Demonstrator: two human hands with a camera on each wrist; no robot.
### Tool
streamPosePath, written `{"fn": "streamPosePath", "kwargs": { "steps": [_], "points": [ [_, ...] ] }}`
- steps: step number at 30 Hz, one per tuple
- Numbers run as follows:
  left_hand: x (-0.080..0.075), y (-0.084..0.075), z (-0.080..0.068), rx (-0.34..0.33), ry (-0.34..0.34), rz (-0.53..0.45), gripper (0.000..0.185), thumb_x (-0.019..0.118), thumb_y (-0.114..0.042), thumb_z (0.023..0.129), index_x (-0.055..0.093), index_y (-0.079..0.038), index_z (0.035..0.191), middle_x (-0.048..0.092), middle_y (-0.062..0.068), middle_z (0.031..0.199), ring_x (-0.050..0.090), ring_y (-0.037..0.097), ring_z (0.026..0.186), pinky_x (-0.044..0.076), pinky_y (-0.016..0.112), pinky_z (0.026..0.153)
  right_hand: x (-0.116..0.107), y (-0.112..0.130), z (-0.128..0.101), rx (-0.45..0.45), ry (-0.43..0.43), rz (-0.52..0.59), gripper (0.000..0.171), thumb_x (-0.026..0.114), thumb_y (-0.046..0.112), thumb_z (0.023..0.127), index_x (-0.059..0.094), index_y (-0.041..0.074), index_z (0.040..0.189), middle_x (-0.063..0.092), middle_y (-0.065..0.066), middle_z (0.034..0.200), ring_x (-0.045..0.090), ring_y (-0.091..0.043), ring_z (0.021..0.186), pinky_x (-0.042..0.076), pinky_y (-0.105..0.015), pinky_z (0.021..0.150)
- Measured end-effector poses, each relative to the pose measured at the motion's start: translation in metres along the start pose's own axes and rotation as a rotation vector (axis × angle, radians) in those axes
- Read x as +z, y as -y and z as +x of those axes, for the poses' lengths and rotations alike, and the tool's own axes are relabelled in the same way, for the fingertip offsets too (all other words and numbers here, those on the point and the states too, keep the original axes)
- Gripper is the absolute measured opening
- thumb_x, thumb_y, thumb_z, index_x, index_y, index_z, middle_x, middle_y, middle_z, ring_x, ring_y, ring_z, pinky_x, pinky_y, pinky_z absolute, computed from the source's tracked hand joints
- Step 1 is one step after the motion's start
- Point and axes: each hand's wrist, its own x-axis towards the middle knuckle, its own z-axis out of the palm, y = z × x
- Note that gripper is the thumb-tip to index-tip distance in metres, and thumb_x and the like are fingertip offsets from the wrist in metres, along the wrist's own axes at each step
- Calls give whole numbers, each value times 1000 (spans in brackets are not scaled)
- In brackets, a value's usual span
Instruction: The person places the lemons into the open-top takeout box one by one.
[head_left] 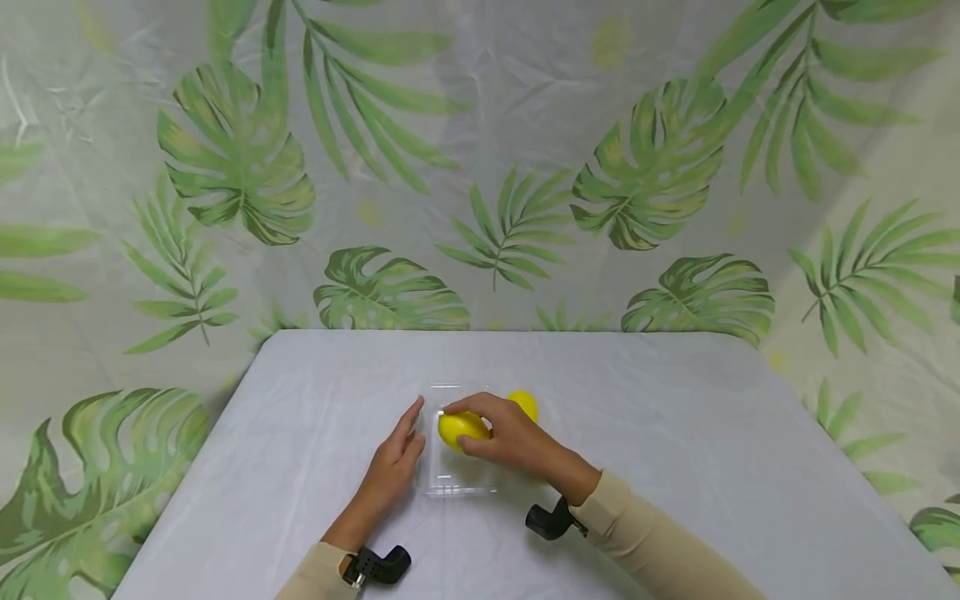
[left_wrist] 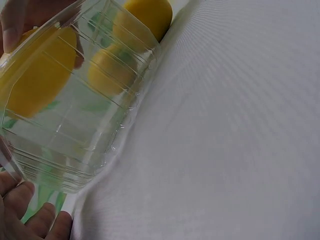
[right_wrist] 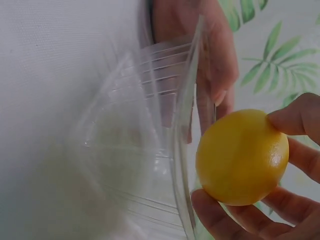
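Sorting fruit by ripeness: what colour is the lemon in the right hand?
Bright yellow lemon, clearest in the right wrist view.

Saw a big table (head_left: pixel 675 433) with a white cloth (head_left: pixel 315 417) spread flat on top, a bit wrinkled. Found one loose lemon (head_left: pixel 527 402), round and yellow, lying on that cloth near the middle. Behind, and down both sides, saw a pale shiny sheet (head_left: pixel 525 100), full of creases. Had big green leaves (head_left: pixel 232 158) printed all over, some wide, some thin and feathery, with faint yellow spots (head_left: pixel 611 42) between.
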Motion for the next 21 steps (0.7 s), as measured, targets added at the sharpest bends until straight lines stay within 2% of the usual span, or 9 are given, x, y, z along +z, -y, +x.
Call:
{"fn": "streamPosePath", "kwargs": {
  "steps": [4, 7, 15, 21],
  "points": [
    [0, 1, 0, 12, -5, 0, 52, 46, -9, 100, 33, -11, 151, 34, 8, 154, 38, 31, 137, 35, 50, 109, 4, -2, 1, -45, 35, -28, 38, 68, 12, 85, 65, 10, 122, 65, 2, 121, 57, -13, 112, 48, -29, 96],
    [0, 1, 0, 19, 1, -1, 52, 46, -8, 100, 33, -10, 151, 33, 9, 154, 38, 33, 136, 35, 52, 108, 5, -3, 1, -47, 74, -40, 38, 67, 13, 86, 64, 12, 123, 64, 3, 121, 57, -12, 111, 48, -27, 97],
    [-1, -2, 1, -10, 9, -1, 52, 44, -10, 101, 31, -14, 152, 31, 5, 156, 37, 31, 137, 35, 50, 109, 11, -3, 0, -79, 174, -43, 37, 67, 12, 87, 64, 12, 124, 64, 2, 122, 56, -12, 115, 45, -29, 101],
    [-1, -2, 0, -18, 9, 6, 52, 43, -10, 101, 31, -13, 152, 30, 6, 156, 35, 32, 138, 33, 50, 110, 16, -2, -1, -58, 230, -61, 38, 68, 15, 87, 65, 16, 124, 63, 6, 123, 55, -7, 116, 43, -27, 102]
  ]
}}
